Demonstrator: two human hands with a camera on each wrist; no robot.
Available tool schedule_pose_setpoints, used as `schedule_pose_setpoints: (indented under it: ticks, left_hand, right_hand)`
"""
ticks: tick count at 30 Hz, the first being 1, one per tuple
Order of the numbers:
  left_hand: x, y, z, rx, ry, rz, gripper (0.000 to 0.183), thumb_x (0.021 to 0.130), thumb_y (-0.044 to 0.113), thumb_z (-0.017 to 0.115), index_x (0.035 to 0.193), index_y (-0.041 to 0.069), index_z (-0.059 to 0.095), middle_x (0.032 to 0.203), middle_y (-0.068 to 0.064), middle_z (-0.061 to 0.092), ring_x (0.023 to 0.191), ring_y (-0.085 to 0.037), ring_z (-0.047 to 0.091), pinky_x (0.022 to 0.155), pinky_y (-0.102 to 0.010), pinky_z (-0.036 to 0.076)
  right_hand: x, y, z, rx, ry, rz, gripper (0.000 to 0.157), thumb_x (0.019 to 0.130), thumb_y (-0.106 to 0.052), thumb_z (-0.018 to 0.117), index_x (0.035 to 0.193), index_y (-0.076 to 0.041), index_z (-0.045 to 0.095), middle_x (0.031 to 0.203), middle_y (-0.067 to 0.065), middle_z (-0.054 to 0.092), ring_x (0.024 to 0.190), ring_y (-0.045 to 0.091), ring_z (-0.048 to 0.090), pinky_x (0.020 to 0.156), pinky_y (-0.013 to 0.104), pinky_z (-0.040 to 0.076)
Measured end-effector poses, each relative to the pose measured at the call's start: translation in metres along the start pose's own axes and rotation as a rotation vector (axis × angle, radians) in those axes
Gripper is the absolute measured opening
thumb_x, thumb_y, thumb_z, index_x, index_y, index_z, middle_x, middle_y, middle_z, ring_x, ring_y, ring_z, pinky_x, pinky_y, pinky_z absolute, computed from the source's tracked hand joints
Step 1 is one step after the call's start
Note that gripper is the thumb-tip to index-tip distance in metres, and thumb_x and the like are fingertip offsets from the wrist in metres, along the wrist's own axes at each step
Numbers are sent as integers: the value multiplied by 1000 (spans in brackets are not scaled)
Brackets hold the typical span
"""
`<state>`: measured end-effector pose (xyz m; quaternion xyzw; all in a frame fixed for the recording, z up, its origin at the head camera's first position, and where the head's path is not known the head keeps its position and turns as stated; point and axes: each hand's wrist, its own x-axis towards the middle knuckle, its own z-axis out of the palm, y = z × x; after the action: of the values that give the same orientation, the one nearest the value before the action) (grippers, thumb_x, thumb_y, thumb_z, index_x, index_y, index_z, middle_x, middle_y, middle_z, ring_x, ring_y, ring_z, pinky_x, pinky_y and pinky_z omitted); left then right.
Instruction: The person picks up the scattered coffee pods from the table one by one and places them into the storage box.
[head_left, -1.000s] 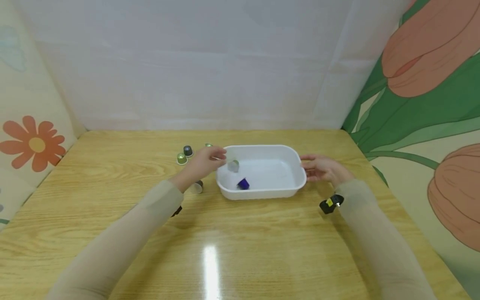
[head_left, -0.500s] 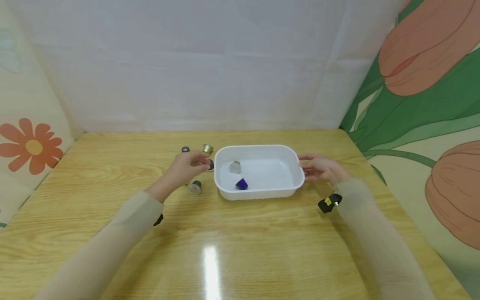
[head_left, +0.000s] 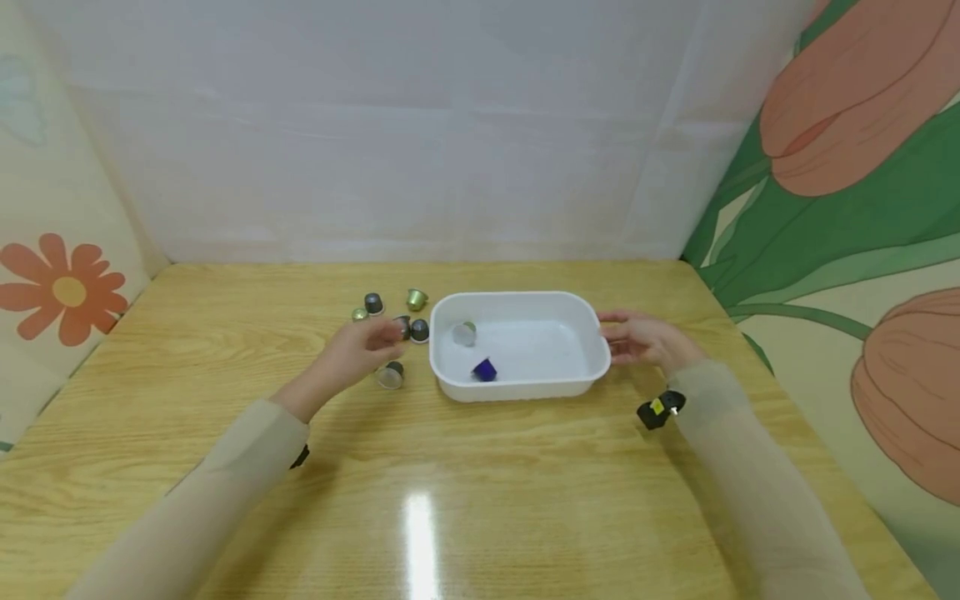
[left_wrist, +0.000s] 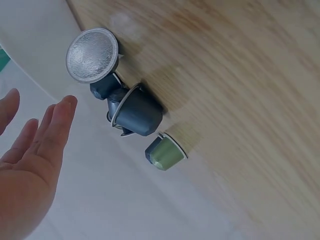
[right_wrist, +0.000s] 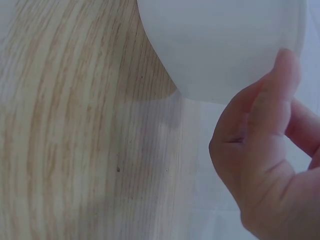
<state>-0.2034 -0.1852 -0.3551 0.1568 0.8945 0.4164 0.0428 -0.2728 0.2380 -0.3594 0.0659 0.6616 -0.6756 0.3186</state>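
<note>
My left hand point(head_left: 352, 358) hovers just left of a group of coffee capsules, fingers extended and holding nothing. Nearest its fingertips are two dark capsules point(head_left: 420, 331). A capsule with a pale foil lid point(head_left: 390, 376) lies on its side below them. Behind are a dark capsule point(head_left: 373, 302), a small green one point(head_left: 360, 314) and a gold-green one point(head_left: 417, 299). In the left wrist view, the fingers point(left_wrist: 55, 127) are apart from the capsules. My right hand point(head_left: 641, 337) touches the right end of a white plastic tub point(head_left: 525, 388) from outside; its fingers point(right_wrist: 285, 75) lie against the wall.
Inside the tub, a purple capsule point(head_left: 485, 370) and a pale-lidded one point(head_left: 464, 335) lie toward the left. The wooden table point(head_left: 525, 483) meets a white backdrop point(head_left: 420, 167) at the back. Flower-printed panels point(head_left: 847, 267) stand at both sides.
My left hand has withdrawn leftward from over the tub's left edge, past the capsules, which now show more fully. The right hand stays at the tub's end.
</note>
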Motion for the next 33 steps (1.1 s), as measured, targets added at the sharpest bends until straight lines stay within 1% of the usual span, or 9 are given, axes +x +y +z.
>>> schedule_pose_setpoints:
  ticks: [3, 5, 9, 13, 18, 22, 24, 29, 33]
  left_hand:
    - [-3, -3, 1, -23, -18, -12, 42, 94, 6, 63, 130, -12, 51, 126, -31, 56, 116, -43, 56, 97, -51, 47]
    - [-5, -5, 1, -17, -33, -5, 46, 93, 7, 64, 132, -12, 49, 130, -31, 54, 119, -44, 53, 98, -52, 46]
    - [-7, -8, 2, 24, -65, 26, 52, 91, 7, 68, 134, -13, 47, 134, -31, 50, 122, -47, 50, 99, -54, 44]
    - [-6, -11, 2, 61, -101, 45, 56, 88, 6, 70, 134, -14, 46, 134, -32, 49, 121, -50, 49, 100, -56, 42]
    - [-5, -20, 1, 106, -144, 34, 60, 88, 11, 72, 136, -12, 45, 135, -33, 48, 122, -50, 48, 100, -57, 42]
    - [-3, -25, 2, 142, -170, 15, 59, 89, 14, 72, 137, -10, 46, 135, -31, 49, 122, -50, 47, 101, -57, 42]
    - [-2, -27, 2, 161, -178, 9, 59, 89, 14, 72, 137, -9, 47, 135, -31, 50, 122, -50, 48, 101, -57, 42]
    - [1, -31, 2, 203, -204, 18, 56, 88, 11, 71, 136, -8, 48, 135, -29, 51, 122, -48, 48, 102, -55, 41]
    - [3, -34, 2, 221, -230, 34, 54, 88, 8, 71, 134, -10, 49, 135, -29, 51, 125, -47, 47, 104, -55, 39]
  right_hand:
    - [0, 0, -1, -2, 8, 3, 51, 101, 1, 44, 148, -1, 23, 85, 2, 59, 75, 12, 61, 66, 24, 57]
    - [0, 1, -1, -4, 10, 0, 50, 101, 0, 45, 147, -2, 25, 84, 2, 60, 75, 12, 61, 66, 24, 57]
    - [-1, 1, -2, -6, 6, -7, 47, 101, 0, 45, 144, -1, 28, 83, 2, 60, 74, 12, 61, 65, 23, 56]
    - [-1, 2, -1, -9, -3, -15, 46, 101, 1, 43, 145, -1, 27, 81, 1, 60, 73, 11, 61, 64, 23, 56]
    - [-1, 2, -1, -4, -4, -11, 47, 101, 0, 43, 145, -1, 27, 81, 1, 59, 73, 11, 61, 65, 23, 56]
    - [-1, 2, -1, -9, 1, -6, 51, 102, -1, 43, 149, -1, 23, 84, 2, 60, 74, 12, 61, 64, 23, 57]
    - [-1, 1, -1, -2, 2, -4, 51, 101, -1, 44, 149, -1, 24, 84, 2, 60, 74, 12, 61, 65, 23, 57]
    - [-1, 1, -1, 14, -2, -4, 49, 101, 0, 45, 147, -2, 26, 84, 3, 60, 74, 12, 61, 65, 24, 57]
    - [-1, 1, -1, 0, -8, -4, 50, 101, 0, 45, 147, -1, 25, 86, 3, 60, 74, 13, 61, 65, 23, 57]
